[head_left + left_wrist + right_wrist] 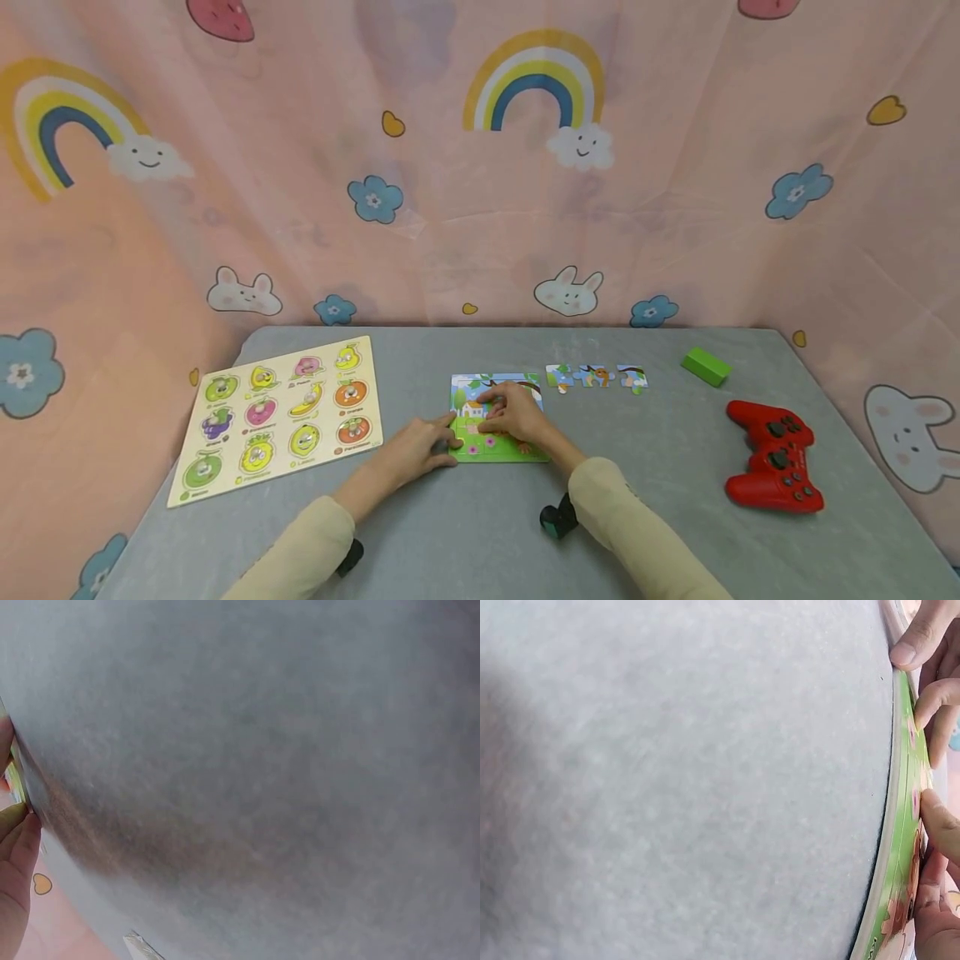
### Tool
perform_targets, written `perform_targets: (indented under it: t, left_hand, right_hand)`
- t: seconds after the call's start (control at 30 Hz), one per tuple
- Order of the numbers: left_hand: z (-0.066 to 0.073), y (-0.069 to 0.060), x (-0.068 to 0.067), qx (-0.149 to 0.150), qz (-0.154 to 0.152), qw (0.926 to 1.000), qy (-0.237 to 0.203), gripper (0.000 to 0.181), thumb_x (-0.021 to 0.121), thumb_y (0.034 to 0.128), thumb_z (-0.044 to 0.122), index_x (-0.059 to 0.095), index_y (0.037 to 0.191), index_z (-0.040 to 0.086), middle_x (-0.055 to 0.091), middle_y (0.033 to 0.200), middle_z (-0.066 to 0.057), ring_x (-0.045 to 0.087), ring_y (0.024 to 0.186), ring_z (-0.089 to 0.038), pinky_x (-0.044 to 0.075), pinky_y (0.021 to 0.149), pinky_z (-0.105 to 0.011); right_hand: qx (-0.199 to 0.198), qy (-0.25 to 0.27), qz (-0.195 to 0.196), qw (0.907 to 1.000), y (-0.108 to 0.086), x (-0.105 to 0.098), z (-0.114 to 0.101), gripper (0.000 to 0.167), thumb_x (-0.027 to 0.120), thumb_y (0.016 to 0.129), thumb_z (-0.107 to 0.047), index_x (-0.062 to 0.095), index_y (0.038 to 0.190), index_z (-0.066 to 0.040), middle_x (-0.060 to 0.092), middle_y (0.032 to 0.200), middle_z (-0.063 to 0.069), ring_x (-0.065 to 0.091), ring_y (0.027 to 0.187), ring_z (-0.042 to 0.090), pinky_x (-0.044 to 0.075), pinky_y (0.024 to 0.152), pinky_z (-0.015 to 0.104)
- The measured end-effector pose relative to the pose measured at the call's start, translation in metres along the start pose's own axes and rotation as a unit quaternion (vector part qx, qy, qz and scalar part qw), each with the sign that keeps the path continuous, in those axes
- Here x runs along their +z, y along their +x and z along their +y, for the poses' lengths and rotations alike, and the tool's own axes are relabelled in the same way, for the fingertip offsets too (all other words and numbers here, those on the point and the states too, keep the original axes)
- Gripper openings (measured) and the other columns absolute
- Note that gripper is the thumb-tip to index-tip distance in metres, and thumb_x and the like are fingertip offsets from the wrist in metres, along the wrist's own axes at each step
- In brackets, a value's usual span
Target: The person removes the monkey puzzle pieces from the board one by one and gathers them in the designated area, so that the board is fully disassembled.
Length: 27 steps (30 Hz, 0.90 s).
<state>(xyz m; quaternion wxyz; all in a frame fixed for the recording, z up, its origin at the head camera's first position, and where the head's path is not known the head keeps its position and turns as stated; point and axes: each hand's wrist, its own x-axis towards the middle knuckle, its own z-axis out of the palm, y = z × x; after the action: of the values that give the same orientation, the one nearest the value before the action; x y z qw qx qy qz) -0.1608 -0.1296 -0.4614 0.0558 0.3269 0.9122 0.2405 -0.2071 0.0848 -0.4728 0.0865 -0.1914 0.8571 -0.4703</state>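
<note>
A small jigsaw puzzle (491,452) with a green meadow, a house and pink flowers lies flat near the table's middle. My left hand (416,443) rests at its left edge, thumb at the lower corner and fingertips on the border. Over the puzzle's centre bends my right hand (517,412), its thumb and forefinger apart and touching the picture. Whether a piece sits between them is hidden. In the right wrist view the fingers of both hands meet the puzzle's green lower border (900,817). Several loose puzzle pieces (596,376) lie in a row beyond its right side.
A fruit picture board (281,421) lies at the left of the grey table (465,533). To the right are a green block (706,367) and a red game controller (776,458). A pink patterned curtain (465,233) hangs behind the table.
</note>
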Motion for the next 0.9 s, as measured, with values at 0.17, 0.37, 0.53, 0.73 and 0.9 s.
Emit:
perform_targets:
  t: [0.17, 0.37, 0.53, 0.73, 0.9]
  left_hand:
    - [-0.001, -0.001, 0.0, 0.001, 0.003, 1.0, -0.002, 0.02, 0.074, 0.0843, 0.021, 0.074, 0.099, 0.007, 0.051, 0.135, -0.025, 0.059, 0.114, -0.032, 0.052, 0.088, -0.04]
    - [-0.003, -0.001, 0.0, -0.001, 0.007, 1.0, -0.005, 0.021, 0.074, 0.0844, 0.021, 0.074, 0.1, 0.007, 0.049, 0.136, -0.025, 0.059, 0.114, -0.032, 0.052, 0.089, -0.04]
    - [-0.003, -0.001, 0.002, 0.001, 0.01, 0.9999, 0.001, 0.02, 0.074, 0.0841, 0.021, 0.074, 0.099, 0.008, 0.05, 0.135, -0.025, 0.059, 0.113, -0.033, 0.052, 0.088, -0.04]
    - [-0.002, 0.0, 0.004, 0.003, 0.011, 0.9999, 0.001, 0.019, 0.074, 0.0839, 0.02, 0.074, 0.099, 0.008, 0.05, 0.134, -0.026, 0.059, 0.113, -0.034, 0.052, 0.089, -0.041]
    - [-0.003, 0.0, 0.005, -0.005, 0.007, 1.0, 0.0, 0.02, 0.074, 0.0844, 0.021, 0.074, 0.1, 0.008, 0.05, 0.136, -0.024, 0.058, 0.115, -0.033, 0.051, 0.09, -0.039]
  right_hand:
    - [-0.007, -0.007, 0.008, 0.9999, 0.0, 0.002, -0.004, 0.033, 0.081, 0.074, 0.0, 0.068, 0.104, 0.005, 0.058, 0.095, 0.015, 0.052, 0.064, 0.011, 0.046, 0.057, 0.021]
    - [-0.023, -0.046, 0.015, 0.9986, 0.001, 0.002, -0.009, 0.035, 0.082, 0.073, -0.004, 0.067, 0.104, 0.001, 0.067, 0.094, 0.012, 0.046, 0.057, 0.008, 0.041, 0.053, 0.021]
    - [-0.026, -0.082, 0.007, 0.9963, 0.003, 0.001, -0.011, 0.035, 0.083, 0.074, -0.008, 0.067, 0.105, -0.001, 0.068, 0.092, 0.009, 0.048, 0.054, 0.008, 0.042, 0.05, 0.021]
    - [-0.042, -0.076, 0.006, 0.9962, 0.003, -0.006, -0.012, 0.033, 0.082, 0.074, -0.01, 0.071, 0.104, 0.0, 0.069, 0.091, 0.01, 0.058, 0.068, 0.014, 0.048, 0.06, 0.023]
    - [-0.018, 0.045, -0.002, 0.9988, 0.0, -0.015, -0.005, 0.037, 0.078, 0.079, -0.004, 0.066, 0.112, 0.007, 0.067, 0.106, 0.021, 0.065, 0.089, 0.031, 0.055, 0.075, 0.033]
